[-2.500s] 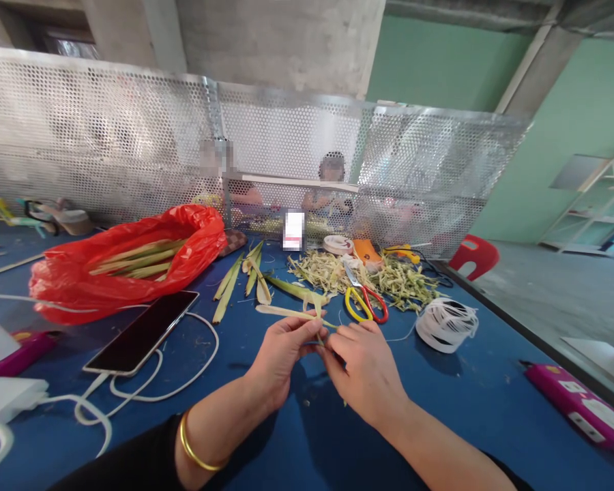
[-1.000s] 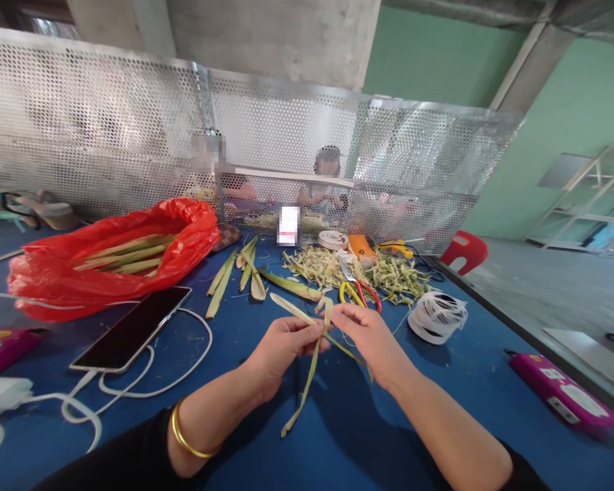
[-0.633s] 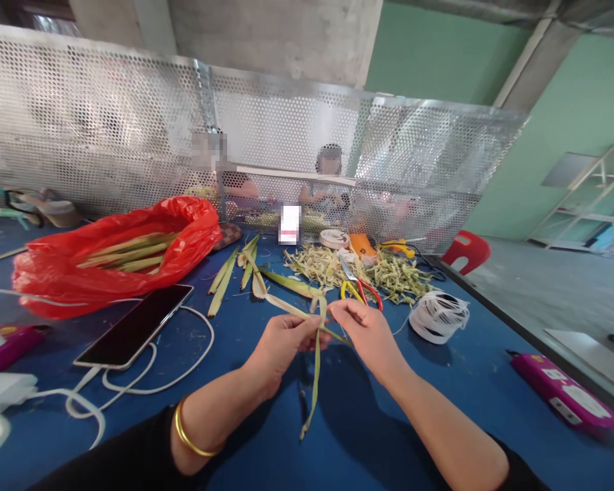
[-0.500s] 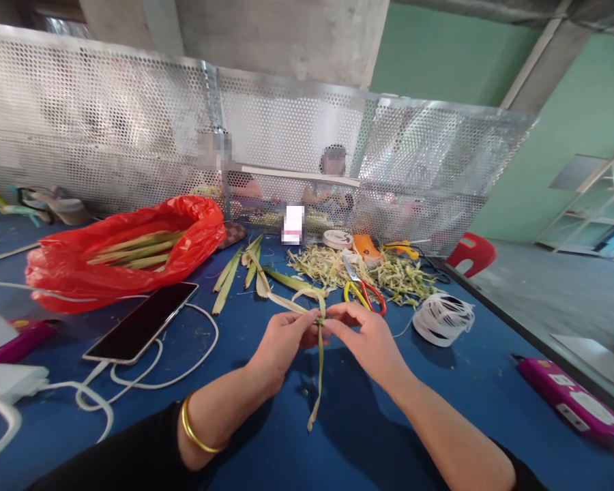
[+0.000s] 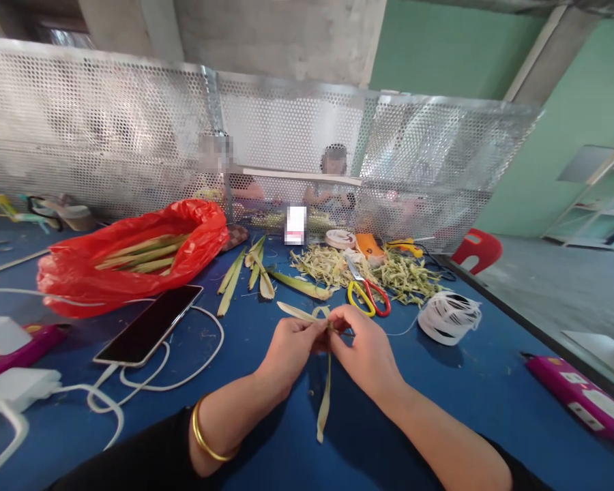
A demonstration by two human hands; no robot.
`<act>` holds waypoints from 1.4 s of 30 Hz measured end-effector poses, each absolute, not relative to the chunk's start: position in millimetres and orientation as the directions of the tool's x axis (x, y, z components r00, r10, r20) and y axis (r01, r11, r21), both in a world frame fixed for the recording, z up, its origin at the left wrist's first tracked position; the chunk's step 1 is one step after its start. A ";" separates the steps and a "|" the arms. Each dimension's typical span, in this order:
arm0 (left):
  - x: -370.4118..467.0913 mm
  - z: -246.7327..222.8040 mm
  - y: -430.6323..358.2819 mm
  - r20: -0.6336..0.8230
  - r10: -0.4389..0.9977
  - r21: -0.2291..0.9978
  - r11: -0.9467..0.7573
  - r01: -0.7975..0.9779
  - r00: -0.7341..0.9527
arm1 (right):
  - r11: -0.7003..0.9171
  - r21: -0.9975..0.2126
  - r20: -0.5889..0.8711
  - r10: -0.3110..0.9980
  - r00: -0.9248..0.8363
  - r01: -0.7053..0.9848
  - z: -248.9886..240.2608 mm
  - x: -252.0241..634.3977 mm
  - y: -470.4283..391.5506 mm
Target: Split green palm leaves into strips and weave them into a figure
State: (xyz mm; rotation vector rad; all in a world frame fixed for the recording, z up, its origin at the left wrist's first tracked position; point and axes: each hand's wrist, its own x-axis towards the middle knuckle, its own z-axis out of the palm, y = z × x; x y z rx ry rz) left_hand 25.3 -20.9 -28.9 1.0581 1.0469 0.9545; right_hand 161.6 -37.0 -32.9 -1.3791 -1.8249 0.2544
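Over the blue table, my left hand (image 5: 297, 341) and my right hand (image 5: 362, 344) meet fingertip to fingertip, both closed on a pale green leaf strip (image 5: 324, 402). One end of the strip hangs down below my fingers. Above them it makes a small loop, and another end points out to the left. The part pinched between the fingertips is mostly hidden. Just beyond my right hand lie scissors (image 5: 369, 298) with one yellow and one red handle. A spool of white cord (image 5: 449, 318) stands to the right, with a thin thread running from it toward my right hand.
At left are a red plastic bag (image 5: 76, 283) of long leaves, a phone (image 5: 148, 326) on a white cable, and a white charger (image 5: 18, 392). Leaf pieces (image 5: 231, 276) and shredded leaf piles (image 5: 320, 266) lie behind my hands. A perforated metal screen (image 5: 286, 123) stands beyond; people sit behind it.
The strip's left end has swung free of the leaves behind and now sticks out shorter. My hands stay pinched together. The whole view has shifted slightly.
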 end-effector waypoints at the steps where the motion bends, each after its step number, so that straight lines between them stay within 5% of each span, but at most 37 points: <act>1: 24.8 -28.4 -21.2 -0.199 0.951 0.969 0.228 -0.099 0.235 | 0.390 -0.591 0.490 0.869 -0.069 0.706 -32.4 161.1 -37.8; 16: 22.5 -21.4 -22.6 -0.243 0.944 0.945 0.283 -0.163 0.224 | 0.306 -0.736 0.409 0.912 0.038 0.604 -32.9 158.8 -35.9; 31: 14.4 -16.7 -16.3 -0.208 0.954 0.964 0.238 -0.122 0.216 | 0.353 -0.703 0.440 0.898 -0.012 0.617 -23.4 181.2 -27.7; 36: 0.0 -14.4 0.3 -0.187 0.975 0.956 0.152 -0.251 -0.123 | 0.398 -0.588 0.529 0.848 -0.038 0.705 -16.6 187.8 -29.8; 42: -3.3 -4.4 2.1 -0.225 0.959 0.933 0.262 -0.247 0.170 | 0.511 -0.390 0.632 0.754 -0.181 0.766 -12.7 187.9 -32.2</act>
